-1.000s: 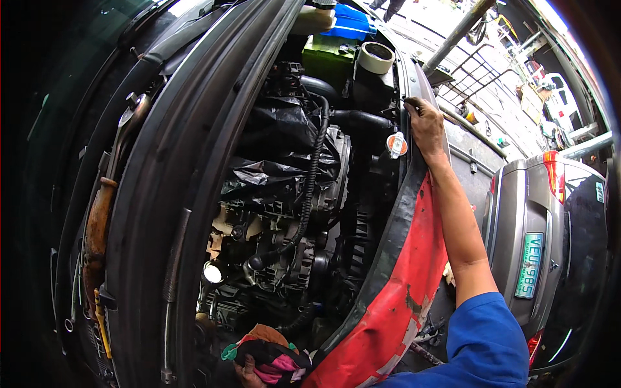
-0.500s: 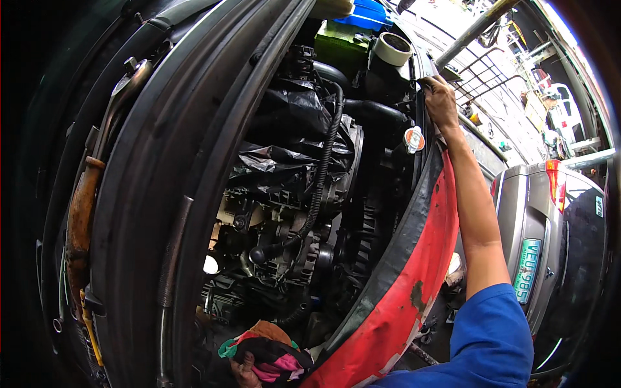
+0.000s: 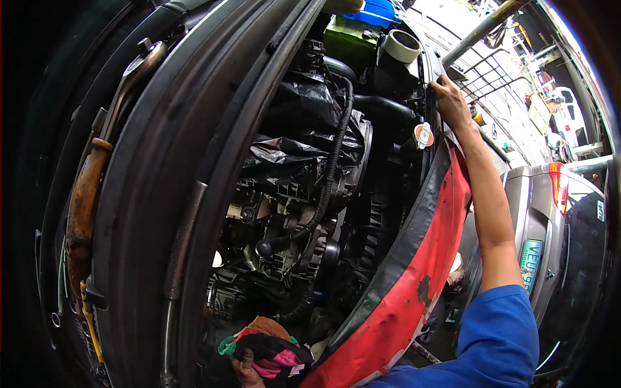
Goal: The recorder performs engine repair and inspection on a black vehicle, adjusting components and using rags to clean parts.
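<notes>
At the lower edge, my left hand [image 3: 247,371] is closed on a bundle of cloth rags [image 3: 277,343], black, pink, orange and green; its thumb shows and the other fingers are mostly hidden. The rags are at the lower end of an open car engine bay. My right arm, in a blue sleeve, reaches along a red and black fender cover [image 3: 414,291]. At its end my right hand [image 3: 451,102] grips the front edge of the engine bay [image 3: 432,97], beside the radiator cap [image 3: 424,135]. Black plastic sheeting [image 3: 304,110] covers part of the engine [image 3: 291,239].
A ratchet [image 3: 139,64], an orange-brown handled tool [image 3: 84,200] and a knurled metal bar [image 3: 184,239] lie along the left panels. A tape roll [image 3: 402,46] sits at the bay's far corner. A grey car [image 3: 517,200] stands at right, near a metal pole [image 3: 482,32].
The whole view has shifted slightly, so the engine bay appears a little farther right. Both hands keep their holds on the rags and the front edge.
</notes>
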Motion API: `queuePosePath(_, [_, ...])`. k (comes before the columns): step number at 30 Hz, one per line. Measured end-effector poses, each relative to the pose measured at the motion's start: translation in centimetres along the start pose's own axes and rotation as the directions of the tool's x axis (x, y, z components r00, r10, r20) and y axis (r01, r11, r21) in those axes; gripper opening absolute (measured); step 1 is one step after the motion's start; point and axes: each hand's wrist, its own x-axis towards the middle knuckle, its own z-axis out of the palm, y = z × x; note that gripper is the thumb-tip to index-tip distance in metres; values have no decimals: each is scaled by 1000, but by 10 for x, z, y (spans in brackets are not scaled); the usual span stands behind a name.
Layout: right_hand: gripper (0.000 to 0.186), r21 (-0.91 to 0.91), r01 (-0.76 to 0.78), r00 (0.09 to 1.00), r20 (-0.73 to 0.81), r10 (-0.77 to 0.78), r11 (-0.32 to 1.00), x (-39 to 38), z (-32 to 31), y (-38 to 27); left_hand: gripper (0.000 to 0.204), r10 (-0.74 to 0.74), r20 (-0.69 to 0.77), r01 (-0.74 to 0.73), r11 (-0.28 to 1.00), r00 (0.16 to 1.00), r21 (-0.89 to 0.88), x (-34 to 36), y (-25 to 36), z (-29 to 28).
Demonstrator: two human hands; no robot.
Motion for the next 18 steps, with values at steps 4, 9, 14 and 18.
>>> queuePosePath(4, [24,-50,5,1000,12,-4,999,-3,1,-2,56,23,-16,-23,999,1000,-30,2,3,6])
queuePosePath(9, [26,77,-134,986,-90,141,988,-1,-3,-2,56,0,81,-3,1000,997,30,1,14,7])
queuePosePath(14, [30,60,-180,983,41,177,982,-12,-16,-9,55,24,0,-24,998,1000,55,-3,17,1])
queuePosePath(18, [40,100,-206,956,-190,222,973,-52,-38,-54,54,23,4,-24,997,1000,68,-2,18,-1])
